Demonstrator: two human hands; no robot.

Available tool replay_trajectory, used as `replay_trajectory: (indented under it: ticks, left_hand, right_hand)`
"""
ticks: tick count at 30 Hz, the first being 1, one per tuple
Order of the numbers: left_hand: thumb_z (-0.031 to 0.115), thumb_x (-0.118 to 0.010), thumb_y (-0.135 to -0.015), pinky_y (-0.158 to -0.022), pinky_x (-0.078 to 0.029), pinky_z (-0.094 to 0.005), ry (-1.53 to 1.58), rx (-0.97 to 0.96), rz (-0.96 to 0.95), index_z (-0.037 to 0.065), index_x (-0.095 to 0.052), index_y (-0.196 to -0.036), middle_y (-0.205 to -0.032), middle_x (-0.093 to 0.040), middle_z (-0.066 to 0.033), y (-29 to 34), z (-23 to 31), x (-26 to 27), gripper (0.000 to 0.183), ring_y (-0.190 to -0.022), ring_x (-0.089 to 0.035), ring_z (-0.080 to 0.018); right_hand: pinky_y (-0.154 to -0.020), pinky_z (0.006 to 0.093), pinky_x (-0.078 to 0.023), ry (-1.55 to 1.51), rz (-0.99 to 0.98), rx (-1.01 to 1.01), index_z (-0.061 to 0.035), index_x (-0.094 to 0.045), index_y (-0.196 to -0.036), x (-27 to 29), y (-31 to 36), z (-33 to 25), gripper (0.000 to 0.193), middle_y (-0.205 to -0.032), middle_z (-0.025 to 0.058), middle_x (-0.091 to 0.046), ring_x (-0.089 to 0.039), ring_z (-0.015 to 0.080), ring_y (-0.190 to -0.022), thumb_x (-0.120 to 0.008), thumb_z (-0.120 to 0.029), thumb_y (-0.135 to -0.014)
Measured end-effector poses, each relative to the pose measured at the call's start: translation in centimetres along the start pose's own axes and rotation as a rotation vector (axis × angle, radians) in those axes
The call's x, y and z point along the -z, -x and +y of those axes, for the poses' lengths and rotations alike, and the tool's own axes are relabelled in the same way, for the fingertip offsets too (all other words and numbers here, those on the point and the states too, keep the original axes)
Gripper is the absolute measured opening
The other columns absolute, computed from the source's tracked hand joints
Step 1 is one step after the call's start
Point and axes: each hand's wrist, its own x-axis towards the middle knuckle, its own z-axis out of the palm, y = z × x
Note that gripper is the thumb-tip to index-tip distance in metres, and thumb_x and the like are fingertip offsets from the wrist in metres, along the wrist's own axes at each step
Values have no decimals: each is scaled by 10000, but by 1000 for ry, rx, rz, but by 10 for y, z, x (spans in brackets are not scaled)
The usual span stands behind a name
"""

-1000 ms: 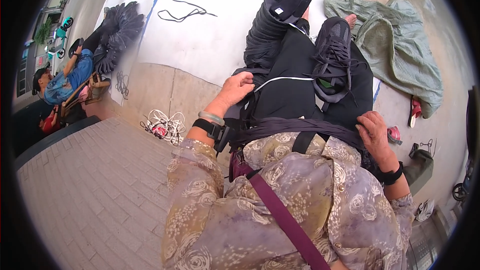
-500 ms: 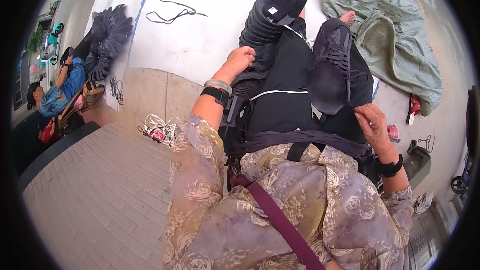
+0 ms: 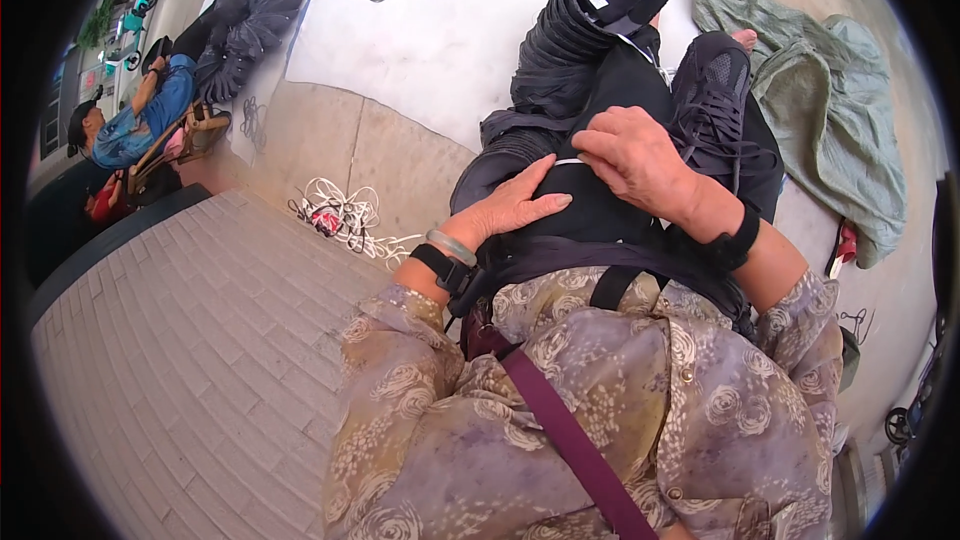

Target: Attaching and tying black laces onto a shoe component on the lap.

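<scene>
Grey brick paving point(image 3: 200, 370) lies left. We note black fabric shoe uppers point(image 3: 560, 65) stacked along the left leg point(image 3: 605, 218), presumably for easy reach; left hand point(image 3: 505, 212) spread beside them, right hand point(image 3: 640, 168) narrowed near the thin white cord point(image 3: 569, 161), grip unconfirmed.

A bare right hand point(image 3: 640, 162) at center hides part of a thin white cord point(image 3: 569, 161), anything in its pinch indiscernible; a broad white sheet point(image 3: 420, 55) is cropped at top; a blue-clad seated person point(image 3: 120, 143), upper left, appears blurred.
</scene>
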Motion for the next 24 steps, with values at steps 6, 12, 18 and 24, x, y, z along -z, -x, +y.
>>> replay_trajectory:
  ticks: [6, 12, 18, 24]
  left_hand:
    - [611, -371, -890, -1057, -294, -324, -188, 306, -275, 56, -339, -1401, -1357, -434, -209, 50, -6, 0, 755, -1260, -413, -295]
    - [639, -224, -909, -1056, -296, -306, 19, 385, -502, 71, -361, -1392, -1359, -453, -169, 98, -42, -7, 758, -1249, -431, -277]
    - [713, -196, -868, -1048, -313, -319, 432, 537, -311, 108, -370, -1396, -1348, -473, -118, 114, -67, -39, 822, -1251, -428, -235]
    - [701, -288, -872, -1006, -335, -406, 1029, 767, -212, 151, -470, -1327, -1263, -559, -33, 99, -99, -59, 737, -1175, -487, -136]
  right_hand:
    - [-784, 384, -355, 428, -479, -100, -114, -660, -883, -57, -28, -12, 142, -835, 5, -613, -543, 212, -884, -551, -155, -801]
    - [-829, 450, -352, 415, -948, -292, -119, -677, -1007, -86, -65, -14, 239, -1064, 32, -651, -580, 237, -1015, -519, -170, -835]
    - [-856, 409, -420, 353, -1035, -446, -47, -683, -999, -117, -71, -1, 291, -1083, 153, -649, -618, 283, -1033, -534, -162, -778]
    - [-855, 405, -485, -206, -577, -814, -8, -677, -969, -115, -71, 28, 279, -1038, 206, -638, -605, 340, -1015, -545, -87, -736]
